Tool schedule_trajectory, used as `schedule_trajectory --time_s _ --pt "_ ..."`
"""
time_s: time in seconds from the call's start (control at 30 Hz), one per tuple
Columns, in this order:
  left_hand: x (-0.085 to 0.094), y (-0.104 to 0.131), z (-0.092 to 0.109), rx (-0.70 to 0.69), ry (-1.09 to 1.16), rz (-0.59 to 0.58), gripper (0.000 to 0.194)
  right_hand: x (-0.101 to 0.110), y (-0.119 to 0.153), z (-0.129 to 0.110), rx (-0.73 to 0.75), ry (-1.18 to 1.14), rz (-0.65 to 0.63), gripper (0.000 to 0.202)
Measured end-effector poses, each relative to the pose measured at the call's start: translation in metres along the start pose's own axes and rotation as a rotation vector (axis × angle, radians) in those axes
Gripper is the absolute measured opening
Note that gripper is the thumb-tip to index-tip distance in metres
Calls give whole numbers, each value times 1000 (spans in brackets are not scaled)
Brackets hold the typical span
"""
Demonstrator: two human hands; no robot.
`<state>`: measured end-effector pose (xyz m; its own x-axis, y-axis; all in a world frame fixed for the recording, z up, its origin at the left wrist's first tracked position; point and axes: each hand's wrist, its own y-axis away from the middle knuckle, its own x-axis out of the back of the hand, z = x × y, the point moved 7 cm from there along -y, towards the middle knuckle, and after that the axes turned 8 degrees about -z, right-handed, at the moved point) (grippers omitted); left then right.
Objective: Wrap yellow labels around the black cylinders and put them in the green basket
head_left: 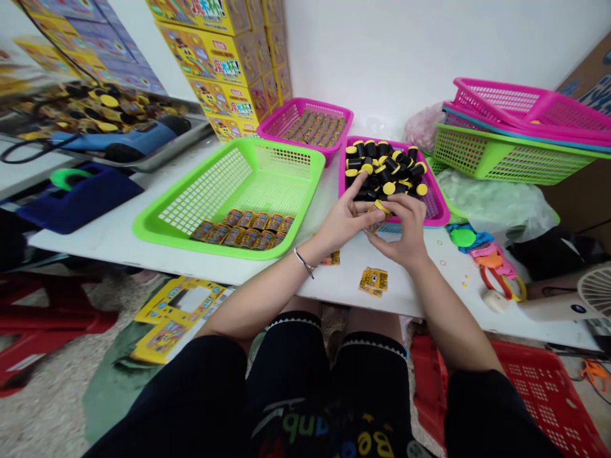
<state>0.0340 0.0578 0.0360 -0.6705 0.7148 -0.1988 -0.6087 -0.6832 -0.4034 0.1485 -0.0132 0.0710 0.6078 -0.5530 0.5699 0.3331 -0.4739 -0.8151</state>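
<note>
Both hands meet in front of the right pink basket (442, 210). Between my left hand (344, 216) and my right hand (405, 230) is a small yellow-capped container (380, 207) with a patterned wrap, gripped by the fingers of both. Black containers with yellow caps (389, 166) fill that basket. Below my hands, a stack of patterned yellow labels (373, 281) lies on the white table (348, 289); more labels (331, 257) lie partly under my left wrist. Wrapped containers (243, 230) lie in rows inside the green basket (217, 250) at the left.
Behind stands a pink basket (305, 102) of wrapped pieces, beside stacked yellow boxes (229, 67). A blue heat tool (119, 138) and tape dispenser (79, 197) are left. Stacked baskets (510, 149), colourful bands (496, 261) and a fan (594, 289) are right.
</note>
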Motion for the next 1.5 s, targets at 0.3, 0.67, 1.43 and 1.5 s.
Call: schedule_trajectory --time_s 0.3,0.67,1.43,1.5 --pt "-20 13 6 115 -206 -263 94 -8 5 -27 78 45 8 58" --pt "-15 12 14 -86 -558 -54 82 -8 12 -26 123 273 50 47" --pt "-19 19 5 -65 -940 -220 87 -17 8 31 -474 -729 -367 31" --pt "-18 18 6 -85 -927 -200 85 -17 6 30 -447 -721 -364 30"
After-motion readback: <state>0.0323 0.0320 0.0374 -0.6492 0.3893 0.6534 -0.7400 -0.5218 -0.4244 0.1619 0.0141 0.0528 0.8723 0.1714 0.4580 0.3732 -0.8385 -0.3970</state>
